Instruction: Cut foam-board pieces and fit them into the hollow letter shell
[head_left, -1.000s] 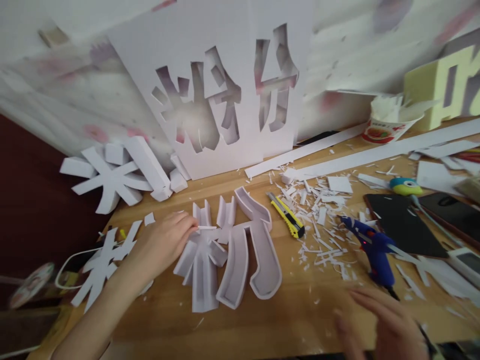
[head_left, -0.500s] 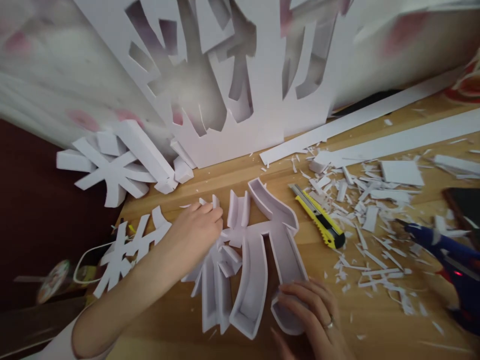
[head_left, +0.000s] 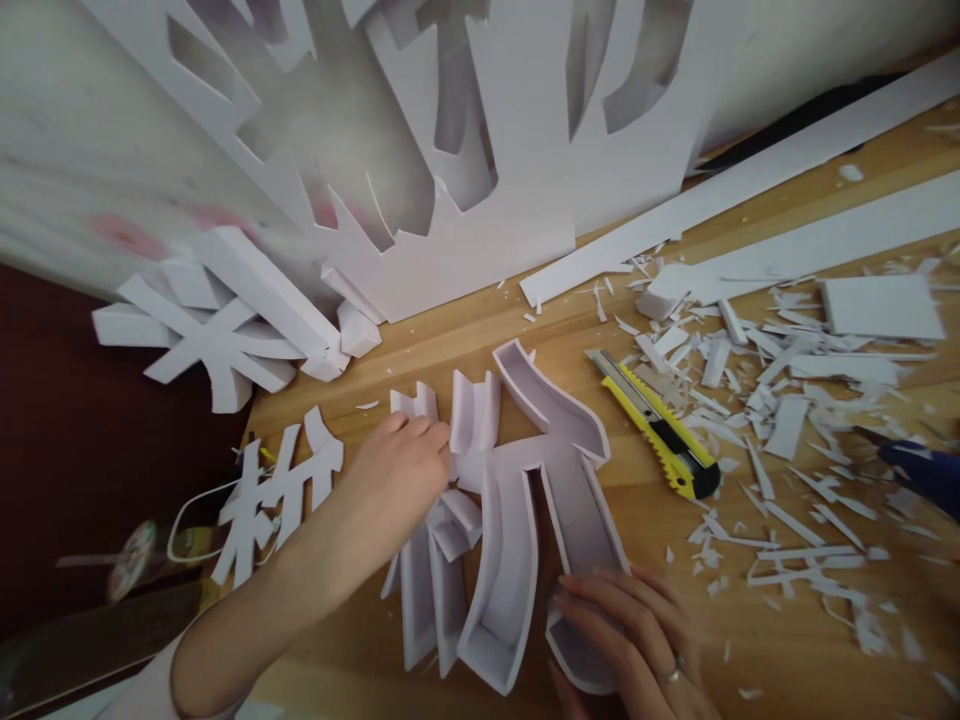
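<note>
A hollow white foam character (head_left: 517, 460) with raised side walls lies on the wooden table, its open side up. My left hand (head_left: 409, 465) is at its upper left part, fingers curled together over the walls; the fingertips and anything between them are hidden. At its lower right leg, my right hand (head_left: 630, 635), with a ring on one finger, grips the wall, fingers over the top and thumb low on the near side. Right of the character lies a yellow-and-black utility knife (head_left: 660, 425), blade showing.
White foam scraps (head_left: 787, 420) litter the right side, with a blue tool (head_left: 922, 470), perhaps a glue gun, at the edge. Long white strips (head_left: 712, 190) and a cut-out foam board (head_left: 480, 250) stand behind. Finished foam shapes (head_left: 217, 340) and a flat cut-out character (head_left: 281, 490) are left.
The view has shifted slightly, so the blue tool sits farther out at the right edge. Both hands keep nearly the same places on the foam character.
</note>
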